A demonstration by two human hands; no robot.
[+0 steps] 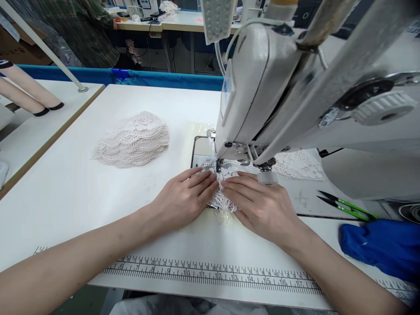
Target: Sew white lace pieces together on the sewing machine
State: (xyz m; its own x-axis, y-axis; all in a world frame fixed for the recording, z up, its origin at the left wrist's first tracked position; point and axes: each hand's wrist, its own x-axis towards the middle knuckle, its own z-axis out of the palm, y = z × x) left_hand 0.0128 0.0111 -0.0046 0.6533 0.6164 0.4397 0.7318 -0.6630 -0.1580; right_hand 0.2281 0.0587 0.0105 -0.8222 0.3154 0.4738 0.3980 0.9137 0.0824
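A piece of white lace (224,202) lies under the presser foot (219,164) of a white sewing machine (259,83). My left hand (184,196) rests on the lace's left side, fingers stretched out and pointing to the foot; its thumb is hidden. From the right, my right hand (262,204) lays its extended fingers on the same lace, close to the foot. Its thumb sits lower, by the lace's near edge. Both sets of fingertips are just in front of the foot, a small gap between them. The needle tip cannot be made out.
A stack of lace pieces (133,140) lies on the white table at left. More lace (297,165) is behind the machine's needle area. Green-handled thread snips (348,205) and a blue cloth (382,247) lie at right. A printed ruler (203,272) runs along the front edge. Another person stands beyond.
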